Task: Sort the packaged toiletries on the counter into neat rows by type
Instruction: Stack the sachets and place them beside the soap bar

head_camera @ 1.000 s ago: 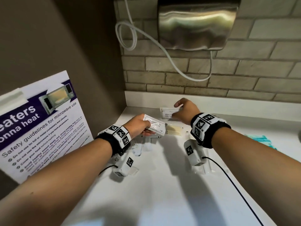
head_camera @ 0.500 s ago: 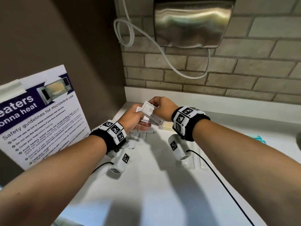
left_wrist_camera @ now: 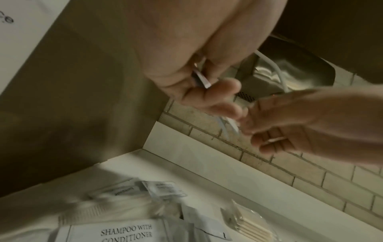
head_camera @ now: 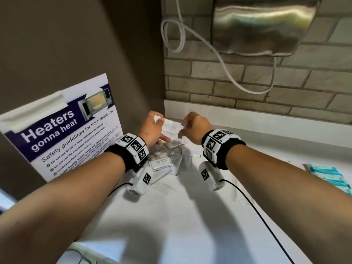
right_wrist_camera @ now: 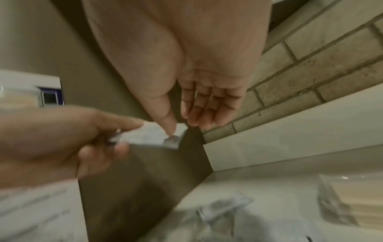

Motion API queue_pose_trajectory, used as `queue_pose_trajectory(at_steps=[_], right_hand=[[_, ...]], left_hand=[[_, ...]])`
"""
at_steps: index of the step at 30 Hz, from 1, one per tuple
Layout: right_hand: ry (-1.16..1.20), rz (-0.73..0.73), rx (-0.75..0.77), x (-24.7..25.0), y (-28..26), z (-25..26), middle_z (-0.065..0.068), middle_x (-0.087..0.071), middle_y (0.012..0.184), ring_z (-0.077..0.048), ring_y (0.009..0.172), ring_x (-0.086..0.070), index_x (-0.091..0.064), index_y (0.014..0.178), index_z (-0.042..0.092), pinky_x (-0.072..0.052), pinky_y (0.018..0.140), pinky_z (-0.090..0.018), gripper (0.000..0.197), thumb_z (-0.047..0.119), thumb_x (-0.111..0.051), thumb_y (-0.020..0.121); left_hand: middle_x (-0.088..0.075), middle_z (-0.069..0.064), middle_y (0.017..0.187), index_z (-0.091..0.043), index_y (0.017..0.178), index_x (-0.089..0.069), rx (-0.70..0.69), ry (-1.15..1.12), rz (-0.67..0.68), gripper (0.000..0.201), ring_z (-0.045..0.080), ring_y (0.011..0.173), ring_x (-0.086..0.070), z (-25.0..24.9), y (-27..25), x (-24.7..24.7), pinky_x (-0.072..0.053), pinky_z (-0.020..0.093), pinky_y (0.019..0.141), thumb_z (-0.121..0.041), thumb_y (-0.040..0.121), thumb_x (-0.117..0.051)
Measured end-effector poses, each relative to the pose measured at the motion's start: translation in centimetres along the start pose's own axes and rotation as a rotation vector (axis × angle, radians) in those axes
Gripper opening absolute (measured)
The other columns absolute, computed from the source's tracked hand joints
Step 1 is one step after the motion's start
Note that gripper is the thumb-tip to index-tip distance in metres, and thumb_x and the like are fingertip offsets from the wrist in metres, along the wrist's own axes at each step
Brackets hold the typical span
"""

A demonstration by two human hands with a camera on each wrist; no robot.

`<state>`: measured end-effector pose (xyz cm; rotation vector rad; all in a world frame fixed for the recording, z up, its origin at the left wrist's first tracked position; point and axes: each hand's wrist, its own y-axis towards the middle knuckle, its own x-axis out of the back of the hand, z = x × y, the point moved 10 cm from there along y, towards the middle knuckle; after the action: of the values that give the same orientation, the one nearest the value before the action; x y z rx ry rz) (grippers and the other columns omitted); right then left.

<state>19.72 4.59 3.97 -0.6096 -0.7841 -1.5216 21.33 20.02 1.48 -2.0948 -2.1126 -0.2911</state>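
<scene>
In the head view both hands are raised over the white counter (head_camera: 190, 216) near the back left corner. My left hand (head_camera: 152, 128) grips a thin stack of white sachets (head_camera: 171, 126) by its left end. My right hand (head_camera: 196, 128) pinches the right end between thumb and fingers. The left wrist view shows the stack edge-on (left_wrist_camera: 202, 80) in the left hand (left_wrist_camera: 186, 91). In the right wrist view the right thumb (right_wrist_camera: 170, 127) lies on a sachet corner (right_wrist_camera: 149, 135). Below lies a loose pile with a "shampoo with conditioner" sachet (head_camera: 162, 162) (left_wrist_camera: 124, 232).
A clear pack of beige pieces (left_wrist_camera: 248, 222) (right_wrist_camera: 339, 201) lies by the back wall. Teal packs (head_camera: 331, 176) lie at the right. A microwave safety poster (head_camera: 62, 134) hangs on the left wall. A steel hand dryer (head_camera: 262, 25) and its looped cable (head_camera: 224, 67) hang above.
The right hand picked a sachet off the counter and brought it to the left hand's. Both hands have risen and now hold the stack together, closer to the corner.
</scene>
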Motion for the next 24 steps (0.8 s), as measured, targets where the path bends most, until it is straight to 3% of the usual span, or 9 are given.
queue_pose_trajectory(at_steps=[3, 5, 7, 10, 15, 20, 24], right_hand=[[-0.234, 0.211, 0.004, -5.2, -1.1, -1.1, -0.012, -0.063, 0.116, -0.03, 0.107, -0.06, -0.043, 0.128, 0.008, -0.047, 0.085, -0.032, 0.051, 0.019, -0.067, 0.084], [-0.364, 0.39, 0.027, -9.6, -2.5, -1.9, -0.012, -0.056, 0.13, -0.031, 0.118, -0.055, -0.043, 0.135, 0.013, -0.046, 0.096, -0.035, 0.052, 0.02, -0.062, 0.087], [-0.428, 0.473, 0.064, -12.7, -3.2, -2.3, -0.01, -0.053, 0.136, -0.034, 0.123, -0.052, -0.048, 0.136, 0.018, -0.044, 0.102, -0.039, 0.046, 0.023, -0.056, 0.091], [-0.401, 0.493, 0.075, -14.4, -3.2, -2.0, -0.006, -0.052, 0.141, -0.034, 0.126, -0.05, -0.053, 0.134, 0.024, -0.042, 0.105, -0.045, 0.04, 0.024, -0.047, 0.094], [-0.463, 0.446, 0.11, -15.5, -2.6, -1.8, -0.003, -0.051, 0.139, -0.03, 0.124, -0.048, -0.048, 0.138, 0.031, -0.043, 0.101, -0.041, 0.042, 0.03, -0.04, 0.097], [-0.556, 0.494, 0.121, -15.8, -1.7, -2.0, -0.004, -0.047, 0.126, -0.029, 0.121, -0.04, -0.049, 0.136, 0.035, -0.046, 0.097, -0.043, 0.052, 0.026, -0.058, 0.085], [-0.628, 0.52, 0.138, -15.9, -0.2, -1.9, -0.006, -0.046, 0.129, -0.029, 0.126, -0.037, -0.05, 0.135, 0.032, -0.043, 0.098, -0.04, 0.055, 0.023, -0.065, 0.083]], left_hand=[[-0.062, 0.019, 0.109, -0.016, 0.112, -0.044, -0.035, -0.106, -0.104, 0.013, 0.019, 0.048, -0.061, 0.0, 1.1, 2.1, -0.041, 0.021, 0.034, -0.019, 0.105, -0.034], [-0.062, 0.019, 0.108, -0.016, 0.112, -0.042, -0.03, -0.162, -0.099, 0.012, 0.021, 0.05, -0.058, 0.5, 1.6, 2.2, -0.044, 0.021, 0.036, -0.019, 0.105, -0.033], [-0.06, 0.018, 0.107, -0.016, 0.112, -0.042, -0.02, -0.173, -0.086, 0.012, 0.021, 0.051, -0.057, 1.0, 1.9, 2.2, -0.046, 0.021, 0.037, -0.019, 0.105, -0.032], [-0.06, 0.018, 0.108, -0.017, 0.111, -0.041, -0.006, -0.183, -0.082, 0.012, 0.02, 0.051, -0.059, 1.7, 2.6, 2.5, -0.049, 0.023, 0.039, -0.02, 0.105, -0.032], [-0.062, 0.02, 0.109, -0.018, 0.111, -0.042, 0.016, -0.216, -0.11, 0.012, 0.014, 0.044, -0.059, 3.0, 3.8, 3.3, -0.05, 0.023, 0.04, -0.021, 0.105, -0.032], [-0.06, 0.015, 0.105, -0.019, 0.111, -0.041, 0.022, -0.213, -0.119, 0.011, 0.013, 0.043, -0.057, 3.8, 4.5, 2.9, -0.051, 0.027, 0.044, -0.021, 0.105, -0.031], [-0.06, 0.016, 0.104, -0.019, 0.11, -0.04, 0.033, -0.245, -0.13, 0.011, 0.011, 0.038, -0.055, 3.8, 5.1, 2.6, -0.051, 0.027, 0.043, -0.02, 0.105, -0.03]])
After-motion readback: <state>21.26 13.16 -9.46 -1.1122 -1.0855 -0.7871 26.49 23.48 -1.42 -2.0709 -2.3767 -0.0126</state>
